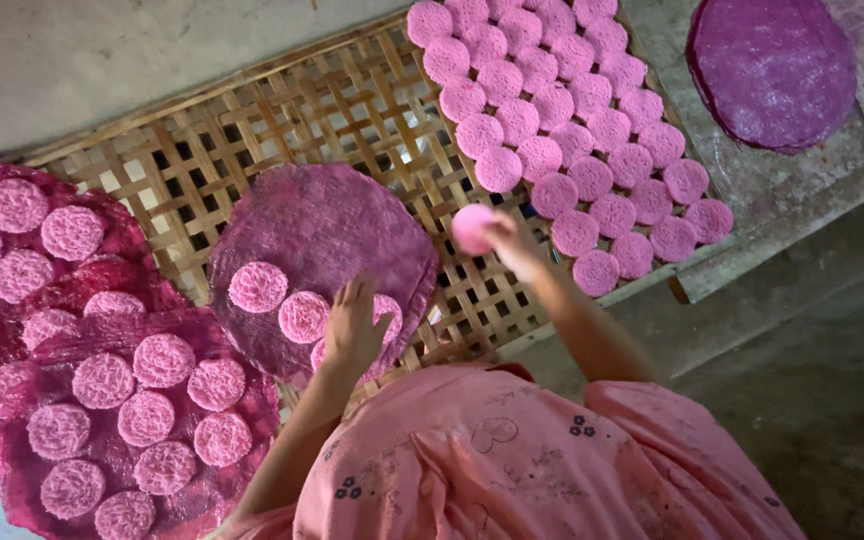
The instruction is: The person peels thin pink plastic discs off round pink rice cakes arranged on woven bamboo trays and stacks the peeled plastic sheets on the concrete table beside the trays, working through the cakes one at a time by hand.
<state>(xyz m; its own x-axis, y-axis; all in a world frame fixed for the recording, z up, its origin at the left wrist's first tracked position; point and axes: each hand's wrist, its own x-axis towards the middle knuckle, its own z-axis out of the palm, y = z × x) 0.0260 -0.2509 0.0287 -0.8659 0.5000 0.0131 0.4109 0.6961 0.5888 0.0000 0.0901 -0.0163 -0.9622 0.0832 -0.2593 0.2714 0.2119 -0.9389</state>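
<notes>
- The right hand (514, 243) pinches a pink disc (473, 228) in its fingers, holding it above the bamboo lattice (282, 120), just beside the rows of discs (572, 120).
- The left hand (354, 325) lies flat with fingers spread on a purple sheet (332, 225), gripping nothing, touching the cut rounds (282, 300) there.
- More sheets with rounds (102, 390) lie at the left.
- A dark purple stack (772, 70) sits at the top right.

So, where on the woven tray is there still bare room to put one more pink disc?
The woven bamboo tray is bare along its upper left, between the purple sheet and the rows of pink discs. A narrower patch lies near the right hand holding a pink disc. The right end is crowded; the left hand covers part of the sheet.
</notes>
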